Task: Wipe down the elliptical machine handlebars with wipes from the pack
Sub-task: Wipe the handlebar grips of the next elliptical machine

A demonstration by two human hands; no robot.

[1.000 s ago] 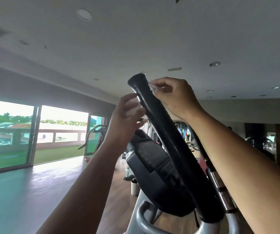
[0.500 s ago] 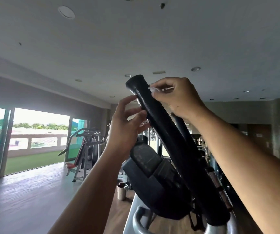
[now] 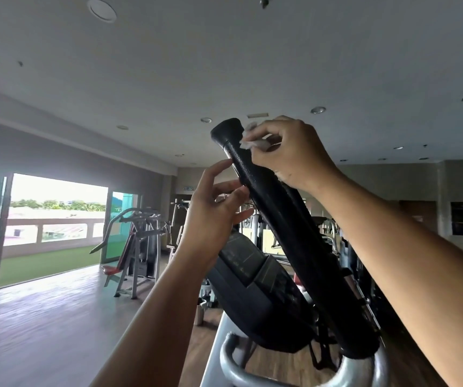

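Note:
A long black foam-covered handlebar (image 3: 283, 230) of the elliptical slants up from lower right to its capped top at centre. My right hand (image 3: 289, 152) pinches a small white wipe (image 3: 252, 141) against the right side of the bar just below the cap. My left hand (image 3: 213, 210) is raised on the bar's left side, fingers straight and spread, their tips at or just touching the foam. The wipe pack is out of sight.
The elliptical's dark console (image 3: 255, 280) sits below my left hand, with silver frame tubes (image 3: 241, 370) at the bottom. A weight machine (image 3: 138, 241) stands near the glass doors (image 3: 57, 227) at left. More gym machines fill the back right.
The camera has turned a little, so the weight machine is fuller in view. My right hand has kept the wipe at the bar's top; more of the wipe shows now. My left hand stays beside the bar.

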